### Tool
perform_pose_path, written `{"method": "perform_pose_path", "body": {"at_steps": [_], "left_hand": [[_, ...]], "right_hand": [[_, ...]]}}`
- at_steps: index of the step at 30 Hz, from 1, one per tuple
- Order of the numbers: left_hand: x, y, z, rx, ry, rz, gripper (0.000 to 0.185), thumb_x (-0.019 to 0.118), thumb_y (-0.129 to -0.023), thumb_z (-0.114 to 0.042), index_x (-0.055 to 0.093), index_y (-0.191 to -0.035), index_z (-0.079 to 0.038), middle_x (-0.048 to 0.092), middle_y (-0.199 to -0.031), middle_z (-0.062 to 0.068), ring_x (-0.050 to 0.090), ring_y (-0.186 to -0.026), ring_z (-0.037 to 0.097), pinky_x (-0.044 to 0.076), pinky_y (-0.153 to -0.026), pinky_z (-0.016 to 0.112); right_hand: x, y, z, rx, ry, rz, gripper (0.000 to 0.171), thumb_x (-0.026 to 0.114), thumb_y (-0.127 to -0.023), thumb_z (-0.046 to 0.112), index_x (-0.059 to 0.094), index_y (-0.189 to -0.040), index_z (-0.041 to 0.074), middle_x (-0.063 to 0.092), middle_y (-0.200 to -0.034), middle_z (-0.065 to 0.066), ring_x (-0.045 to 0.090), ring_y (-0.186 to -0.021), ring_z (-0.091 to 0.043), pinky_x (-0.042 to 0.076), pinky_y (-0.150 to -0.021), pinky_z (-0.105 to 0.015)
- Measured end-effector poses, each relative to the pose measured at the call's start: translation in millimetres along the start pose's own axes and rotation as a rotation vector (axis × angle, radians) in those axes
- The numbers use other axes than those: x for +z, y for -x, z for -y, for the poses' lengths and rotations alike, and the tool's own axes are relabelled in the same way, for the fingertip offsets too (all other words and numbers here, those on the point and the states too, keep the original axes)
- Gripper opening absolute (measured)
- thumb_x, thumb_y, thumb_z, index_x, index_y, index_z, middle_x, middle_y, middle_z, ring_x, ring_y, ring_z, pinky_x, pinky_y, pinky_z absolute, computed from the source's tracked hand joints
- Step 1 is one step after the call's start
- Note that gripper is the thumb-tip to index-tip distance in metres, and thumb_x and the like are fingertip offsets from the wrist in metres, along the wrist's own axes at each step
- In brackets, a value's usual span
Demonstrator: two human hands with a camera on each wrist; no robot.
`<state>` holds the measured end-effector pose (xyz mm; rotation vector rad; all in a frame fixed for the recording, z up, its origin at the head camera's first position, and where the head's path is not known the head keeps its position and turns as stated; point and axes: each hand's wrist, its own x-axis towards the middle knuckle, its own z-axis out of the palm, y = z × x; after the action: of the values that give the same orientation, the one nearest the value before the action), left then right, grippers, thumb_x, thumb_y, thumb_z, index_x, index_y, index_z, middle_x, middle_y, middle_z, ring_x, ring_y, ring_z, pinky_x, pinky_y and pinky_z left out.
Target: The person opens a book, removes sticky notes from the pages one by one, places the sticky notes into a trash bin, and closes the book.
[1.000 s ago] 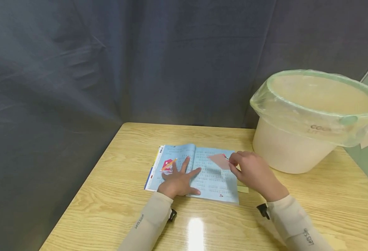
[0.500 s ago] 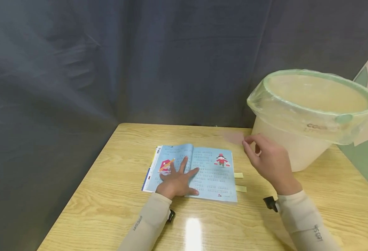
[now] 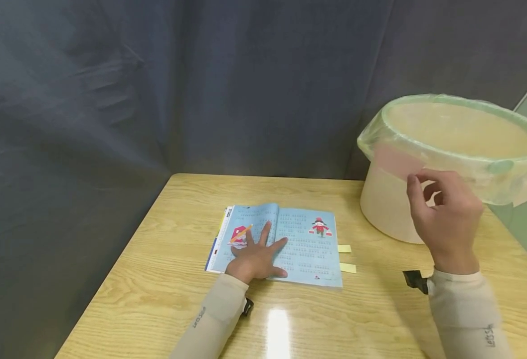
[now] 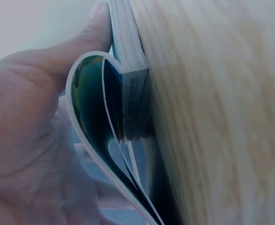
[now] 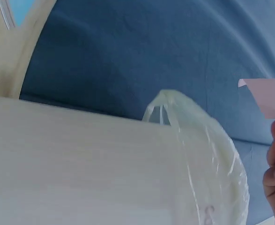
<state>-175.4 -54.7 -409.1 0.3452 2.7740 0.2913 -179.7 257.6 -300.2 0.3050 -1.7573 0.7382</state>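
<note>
An open book (image 3: 308, 259) with light blue printed pages lies on the table. My left hand (image 3: 256, 257) rests across its middle, fingers spread. In the left wrist view the curled pages (image 4: 92, 108) bulge beside the palm. My right hand (image 3: 447, 214) is raised in front of the bin (image 3: 386, 209), pinching a pink sticky note (image 3: 395, 160) between thumb and forefinger. The note overlaps the bin's bag-covered side in the head view. At the right edge of the right wrist view, the same pink sticky note (image 5: 268, 96) stands out from the fingertips, one corner bent.
Pale yellow sticky tabs (image 3: 347, 268) stick out from the book's right edge. The bin, lined with a clear greenish plastic bag (image 3: 371, 137), stands at the table's back right. A dark curtain (image 3: 263, 89) hangs behind the wooden table (image 3: 155, 294).
My right hand has lifted the pink sticky note off the right page and carried it right and up to the bin, uncovering a printed figure. The left hand has stayed on the book.
</note>
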Motion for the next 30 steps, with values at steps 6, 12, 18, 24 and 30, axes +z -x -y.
{"method": "perform_pose_path", "body": {"at_steps": [6,12,18,24,30], "left_hand": [[-1.4,1.5,0.2,0.017,0.006,0.004,0.083,0.07,-0.083,-0.06,0.03,-0.154,-0.044,-0.008,-0.17,0.0,0.004,-0.151,0.054,0.024,-0.101,0.084],[2.5,4.3,3.7,-0.005,-0.007,0.019,0.084,0.07,-0.083,-0.06,0.029,-0.154,-0.045,-0.009,-0.17,0.0,0.004,-0.151,0.054,0.026,-0.1,0.084],[2.8,1.8,5.5,0.009,0.008,0.015,0.084,0.07,-0.084,-0.058,0.028,-0.155,-0.044,-0.011,-0.169,0.0,0.001,-0.151,0.054,0.023,-0.1,0.085],[0.6,-0.8,6.6,0.008,0.003,0.013,0.084,0.071,-0.084,-0.057,0.029,-0.155,-0.043,-0.012,-0.169,0.001,0.0,-0.15,0.054,0.023,-0.1,0.085],[5.4,-0.7,7.5,0.017,-0.003,0.019,0.084,0.07,-0.084,-0.057,0.029,-0.155,-0.042,-0.011,-0.169,0.002,0.001,-0.15,0.055,0.026,-0.098,0.085]], "right_hand": [[-4,-22,4,0.051,0.0,-0.099,0.028,0.064,-0.088,0.015,0.072,-0.086,-0.012,0.065,-0.077,-0.031,0.042,-0.072,0.025,0.03,-0.07,-0.004],[-10,-54,-10,0.044,0.125,-0.068,0.033,0.06,-0.092,0.022,0.074,-0.092,-0.008,0.07,-0.084,-0.03,0.036,-0.073,0.033,0.028,-0.071,0.001],[-20,-86,-24,0.169,0.373,0.032,0.041,0.049,-0.099,0.028,0.073,-0.102,-0.005,0.072,-0.094,-0.029,0.017,-0.066,0.033,0.028,-0.078,-0.016],[-21,-107,-39,0.32,0.536,0.294,0.049,0.04,-0.1,0.032,0.069,-0.112,-0.006,0.07,-0.101,-0.03,0.05,-0.067,-0.015,0.039,-0.073,-0.039],[-22,-123,-58,0.401,0.629,0.528,0.05,0.038,-0.1,0.03,0.065,-0.116,-0.009,0.067,-0.108,-0.031,0.056,-0.084,-0.05,0.035,-0.059,-0.053]]}}
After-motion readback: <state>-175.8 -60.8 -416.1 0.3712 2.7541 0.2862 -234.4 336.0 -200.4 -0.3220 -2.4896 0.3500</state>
